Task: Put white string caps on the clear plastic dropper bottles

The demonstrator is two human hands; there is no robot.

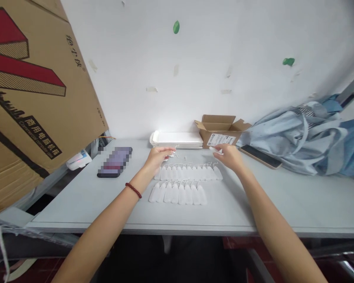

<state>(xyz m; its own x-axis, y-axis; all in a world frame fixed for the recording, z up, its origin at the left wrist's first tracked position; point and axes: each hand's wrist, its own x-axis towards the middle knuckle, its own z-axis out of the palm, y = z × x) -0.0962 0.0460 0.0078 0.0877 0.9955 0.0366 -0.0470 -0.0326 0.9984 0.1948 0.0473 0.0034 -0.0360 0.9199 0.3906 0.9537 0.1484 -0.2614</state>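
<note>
Two flat-laid rows of long, round-ended, frosted white tags [188,173]

Near edge: we look down on a smooth, pale grey table [233,214]. Nearest on it lies the shorter front row [178,194], tags side by side, thin white strings pointing wallward. Round the left wrist we note a dark red bracelet of small round beads [133,190].

Just beyond the front row is the longer back row [188,173], strings likewise at the far end.

Behind that row's left end, the left hand [157,156] has thumb and fingers closed on small white stringed pieces [166,158]; we cannot make out how many. Past its right end, the right hand [228,155] pinches one small white piece [214,150] between thumb and fingertips.

Well to the left we log a dark, rectangular phone [115,162], its screen pixelated; right of the right hand, a black-faced, tan-edged flat slab [261,156].

Farther back: a low stack of flat white boxes [178,139], beside it a small brown cardboard box [221,135], flaps raised, white label facing us. Crumpled pale blue cloth [295,137] fills the right; a large brown carton with red printing [41,102] leans at left. Last, a white wall [200,59] with green leaf-shaped stickers [176,27].
</note>
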